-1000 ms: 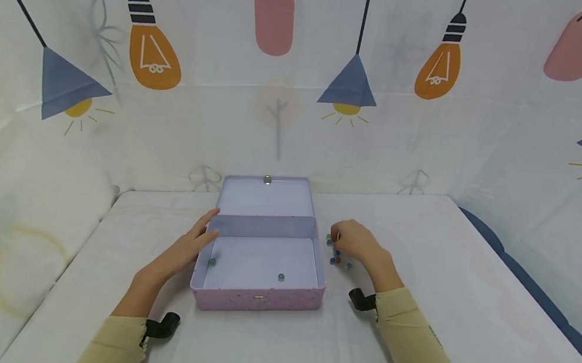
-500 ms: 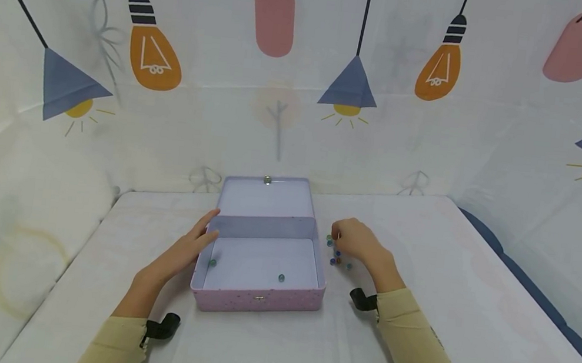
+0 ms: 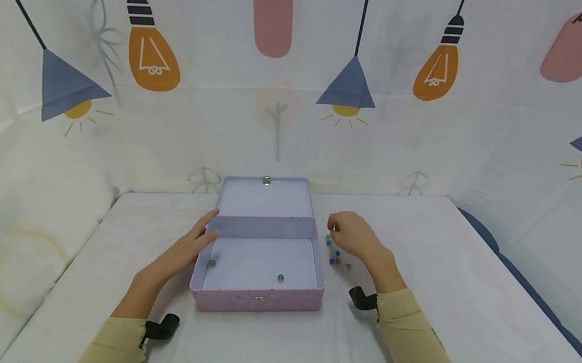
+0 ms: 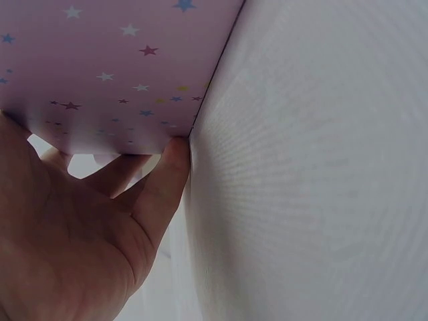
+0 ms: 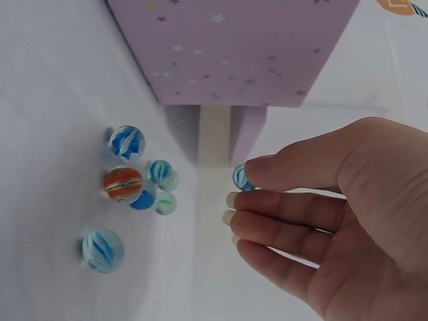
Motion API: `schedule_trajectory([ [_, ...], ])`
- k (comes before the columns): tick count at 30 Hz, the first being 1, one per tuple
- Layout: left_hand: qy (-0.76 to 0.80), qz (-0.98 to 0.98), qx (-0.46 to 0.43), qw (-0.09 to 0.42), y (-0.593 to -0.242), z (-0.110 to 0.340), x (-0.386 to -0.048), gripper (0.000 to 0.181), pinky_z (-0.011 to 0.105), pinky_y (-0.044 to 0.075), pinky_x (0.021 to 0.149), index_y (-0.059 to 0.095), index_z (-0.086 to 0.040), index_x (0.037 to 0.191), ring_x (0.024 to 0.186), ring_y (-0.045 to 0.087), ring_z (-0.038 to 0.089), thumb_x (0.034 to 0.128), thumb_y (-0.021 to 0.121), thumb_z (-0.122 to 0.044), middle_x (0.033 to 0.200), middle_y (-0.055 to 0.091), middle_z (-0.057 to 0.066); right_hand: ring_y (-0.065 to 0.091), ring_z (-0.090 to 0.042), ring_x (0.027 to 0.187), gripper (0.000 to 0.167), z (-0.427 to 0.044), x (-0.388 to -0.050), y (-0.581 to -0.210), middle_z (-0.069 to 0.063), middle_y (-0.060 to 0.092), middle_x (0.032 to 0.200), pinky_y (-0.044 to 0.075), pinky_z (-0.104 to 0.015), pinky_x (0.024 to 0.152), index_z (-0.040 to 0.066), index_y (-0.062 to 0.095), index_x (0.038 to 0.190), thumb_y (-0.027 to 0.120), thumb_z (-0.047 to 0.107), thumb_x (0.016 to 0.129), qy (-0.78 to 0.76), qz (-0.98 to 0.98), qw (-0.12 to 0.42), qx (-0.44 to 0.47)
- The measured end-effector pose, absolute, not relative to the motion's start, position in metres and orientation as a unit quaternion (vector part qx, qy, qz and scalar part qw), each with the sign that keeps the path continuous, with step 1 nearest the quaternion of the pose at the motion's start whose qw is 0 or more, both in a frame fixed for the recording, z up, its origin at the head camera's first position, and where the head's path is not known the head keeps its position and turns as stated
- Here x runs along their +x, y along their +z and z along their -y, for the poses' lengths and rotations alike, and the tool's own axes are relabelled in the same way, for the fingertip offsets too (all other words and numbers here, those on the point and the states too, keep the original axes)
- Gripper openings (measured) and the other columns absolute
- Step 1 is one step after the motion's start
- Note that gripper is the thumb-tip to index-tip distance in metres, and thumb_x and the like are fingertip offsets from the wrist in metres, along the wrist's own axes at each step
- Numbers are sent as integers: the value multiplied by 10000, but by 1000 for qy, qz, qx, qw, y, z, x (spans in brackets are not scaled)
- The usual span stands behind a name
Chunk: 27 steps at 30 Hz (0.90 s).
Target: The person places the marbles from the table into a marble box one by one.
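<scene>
An open lilac tin box [image 3: 261,267] stands on the table with its hinged lid [image 3: 268,198] tipped back. Two greenish marbles lie inside: one by the left wall [image 3: 212,263], the other marble [image 3: 281,278] near the front. My left hand [image 3: 186,250] holds the box's left side, thumb over the rim and fingers outside. Right of the box, my right hand [image 3: 354,235] pinches a clear marble with blue swirls [image 5: 241,178] between thumb and finger. Below it lie several loose marbles, among them an orange one [image 5: 123,184] and a pale blue one [image 5: 103,251].
A white cloth covers the table [image 3: 251,355]. Behind it hangs a white sheet printed with lamps and bulbs [image 3: 279,139]. Dark blue material [image 3: 529,295] shows past the table's right edge. Each wrist wears a small black camera, one beside the left hand [image 3: 162,326].
My right hand has risen slightly away from the loose marbles, with the pinched marble in its fingers. The left hand and the box have stayed in place.
</scene>
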<state>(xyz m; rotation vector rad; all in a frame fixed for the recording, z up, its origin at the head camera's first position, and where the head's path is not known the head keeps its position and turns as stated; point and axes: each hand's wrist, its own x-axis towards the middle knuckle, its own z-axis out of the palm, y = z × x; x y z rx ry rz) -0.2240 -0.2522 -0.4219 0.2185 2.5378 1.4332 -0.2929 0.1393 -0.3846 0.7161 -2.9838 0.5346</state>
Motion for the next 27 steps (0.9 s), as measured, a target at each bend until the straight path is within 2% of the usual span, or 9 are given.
schedule_trajectory([
  [10,490,-862,74,109,-423,253,-225,627,730,267,1109,27,-461,1570,1546,29,424,1047,368,-514,1696,-22,21,588,-195,809,162,-134,-288,-375,-74,686,904,525,-361,741,28,724,1032,628,34,902,213,944,62,243],
  [17,488,-863,73,108,-423,253,-225,625,728,268,1110,29,-460,1571,1547,32,421,1046,363,-518,1696,-16,22,588,-186,838,135,-126,-276,-361,-54,689,926,528,-340,753,54,717,1011,636,20,909,249,925,100,268],
  [21,490,-862,76,105,-423,253,-225,630,723,259,1118,29,-443,1577,1546,30,425,1048,365,-510,1696,-17,25,598,-184,862,147,-119,-269,-355,-49,695,953,538,-333,773,40,718,1032,635,15,913,257,918,107,282],
  [27,487,-864,74,105,-425,253,-226,632,728,278,1104,25,-433,1580,1543,36,435,1049,360,-512,1696,-17,31,598,-156,873,153,-110,-262,-355,-24,692,980,537,-301,775,73,714,1021,625,14,912,250,912,113,305],
])
